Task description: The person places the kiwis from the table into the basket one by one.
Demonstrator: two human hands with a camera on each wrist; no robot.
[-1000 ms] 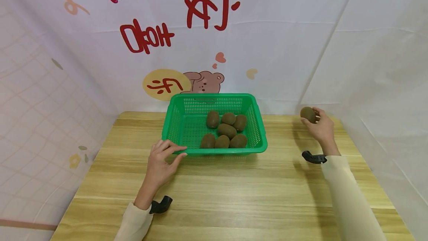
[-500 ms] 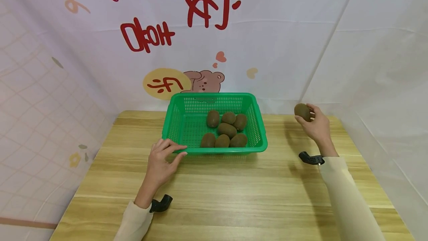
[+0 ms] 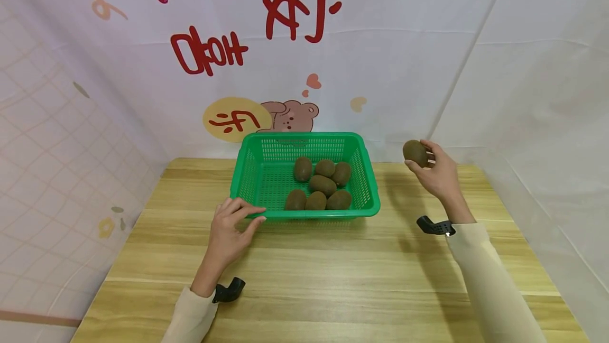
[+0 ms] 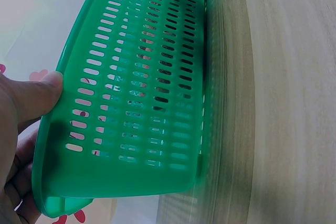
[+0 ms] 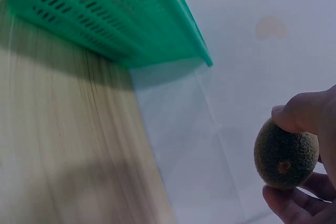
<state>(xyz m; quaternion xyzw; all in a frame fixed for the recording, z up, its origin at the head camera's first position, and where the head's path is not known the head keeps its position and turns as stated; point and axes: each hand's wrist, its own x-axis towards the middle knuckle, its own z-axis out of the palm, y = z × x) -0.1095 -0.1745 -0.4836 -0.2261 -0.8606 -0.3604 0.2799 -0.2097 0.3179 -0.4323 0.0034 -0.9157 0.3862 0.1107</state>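
At the left side of the wooden worktop, the left hand rests against the near left corner of the green basket, its fingers straight and relaxed along the rim and the thumb pressing the plastic wall, as the left wrist view shows. I think this hand should press only lightly, because the basket is thin moulded plastic with many slots and its wall can bend; a steady touch is enough to keep it from sliding on the smooth board.

Inside the basket, toward its right half, six kiwis lie close together, brown, oval and dull, some touching each other.

Further right, the right hand holds one more kiwi in the air, above the worktop and well apart from the basket's right rim. Its fingers are curled around the fruit, with the thumb on top and the other fingertips below. The skin looks fuzzy and rough, with a small dark mark at one end. A soft grip seems best, since such fruit bruises easily, and it should be set down low, not dropped on the others.
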